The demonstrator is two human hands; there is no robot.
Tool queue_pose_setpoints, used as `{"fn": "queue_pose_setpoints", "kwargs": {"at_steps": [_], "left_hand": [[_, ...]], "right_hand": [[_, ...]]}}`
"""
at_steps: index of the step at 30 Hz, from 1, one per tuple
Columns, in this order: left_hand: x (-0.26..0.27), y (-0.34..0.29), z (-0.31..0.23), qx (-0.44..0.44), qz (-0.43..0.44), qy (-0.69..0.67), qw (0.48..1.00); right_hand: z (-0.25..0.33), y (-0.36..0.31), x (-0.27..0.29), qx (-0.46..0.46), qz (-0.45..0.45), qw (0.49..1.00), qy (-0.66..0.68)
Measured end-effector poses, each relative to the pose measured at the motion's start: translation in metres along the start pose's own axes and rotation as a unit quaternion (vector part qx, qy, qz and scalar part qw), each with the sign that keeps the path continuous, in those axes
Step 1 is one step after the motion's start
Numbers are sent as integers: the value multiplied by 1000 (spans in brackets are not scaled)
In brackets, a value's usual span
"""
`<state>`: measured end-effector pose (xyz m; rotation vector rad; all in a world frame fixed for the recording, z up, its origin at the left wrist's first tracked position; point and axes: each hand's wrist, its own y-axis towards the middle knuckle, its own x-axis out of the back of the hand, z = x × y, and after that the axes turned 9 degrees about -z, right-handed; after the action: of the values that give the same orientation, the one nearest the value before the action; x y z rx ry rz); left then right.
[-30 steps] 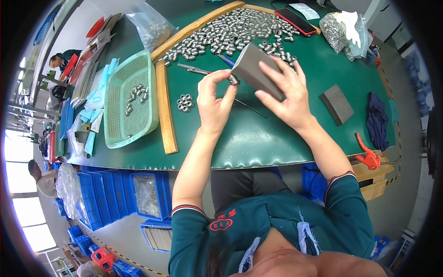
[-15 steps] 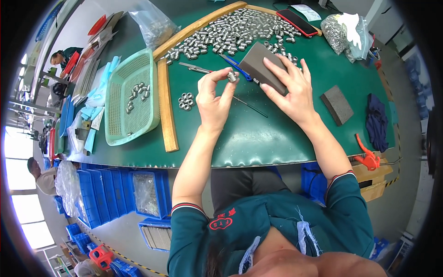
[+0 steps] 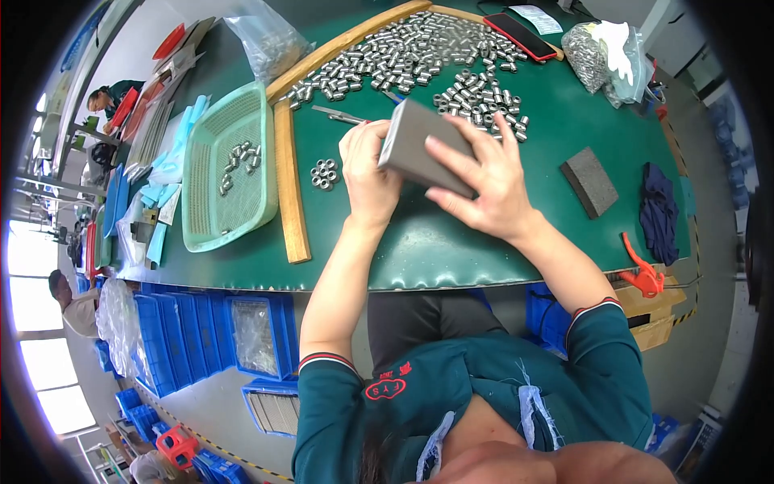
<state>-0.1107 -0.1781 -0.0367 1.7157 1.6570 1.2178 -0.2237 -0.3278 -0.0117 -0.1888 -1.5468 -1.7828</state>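
My right hand [image 3: 490, 179] grips a grey-brown sanding block [image 3: 427, 147], thumb on its near side and fingers over the top. The block lies against the fingertips of my left hand [image 3: 371, 181], which is closed. It covers those fingertips and the small metal sleeve that they pinch in the earlier frame. Beyond my hands are a loose group of shiny metal sleeves [image 3: 477, 98] and a larger pile of them [image 3: 403, 52]. A small cluster of sleeves [image 3: 324, 173] stands left of my left hand. A pointed metal tool [image 3: 334, 114] lies partly behind that hand.
A green plastic basket [image 3: 269, 173] with several sleeves stands at left, beside a wooden strip [image 3: 291, 202]. A second sanding block [image 3: 591, 182], a dark cloth [image 3: 659, 214] and a red-handled tool [image 3: 642, 270] lie at right. A red phone [image 3: 520, 38] and filled bags [image 3: 587, 58] are farther back.
My right hand has brought the sanding block left and nearer, onto my left fingertips, so the sleeve is now covered. More of the loose sleeves beyond my right hand shows.
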Motion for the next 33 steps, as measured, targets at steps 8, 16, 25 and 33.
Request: {"fn": "queue_pose_setpoints", "kwargs": {"at_steps": [8,16,25,33], "left_hand": [[-1,-2,1,1,-4,-15,1000],[-3,6,-10,253,46,-326,910],[-2,6,-7,283,61,-365,885],[-2,5,-6,282,63,-365,885]], "right_hand": [[-7,2,2,-26,-8,999,-20],[-26,1,-1,-105,-66,992,-36],[-32,0,-1,-135,-76,988,7],[-32,-1,-1,-144,-75,987,11]]}}
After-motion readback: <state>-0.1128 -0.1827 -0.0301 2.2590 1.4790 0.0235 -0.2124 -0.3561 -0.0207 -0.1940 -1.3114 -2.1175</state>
